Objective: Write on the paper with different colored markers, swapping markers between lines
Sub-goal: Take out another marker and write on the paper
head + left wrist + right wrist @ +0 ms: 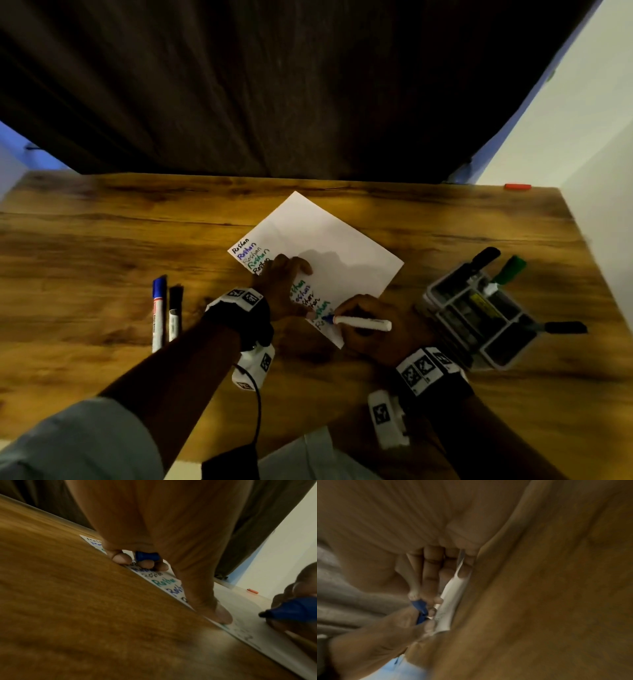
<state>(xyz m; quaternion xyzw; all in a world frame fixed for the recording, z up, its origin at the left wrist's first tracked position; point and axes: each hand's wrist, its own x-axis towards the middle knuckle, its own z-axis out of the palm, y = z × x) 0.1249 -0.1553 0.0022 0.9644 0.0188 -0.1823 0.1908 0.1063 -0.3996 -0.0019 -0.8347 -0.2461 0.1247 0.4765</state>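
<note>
A white paper lies tilted on the wooden table, with several lines of the same word in black, blue and green down its left side. My left hand rests on the written lines. Its thumb presses the paper, and its curled fingers hold a blue cap. My right hand grips a blue marker with a white barrel. The marker's tip is at the paper's near corner, just below the last line. In the right wrist view the blue marker shows between my fingers.
A capped blue marker and a black marker lie side by side left of my left wrist. At right a grey compartment tray holds black markers and a green marker. A small orange object lies at the far edge. Dark curtain behind.
</note>
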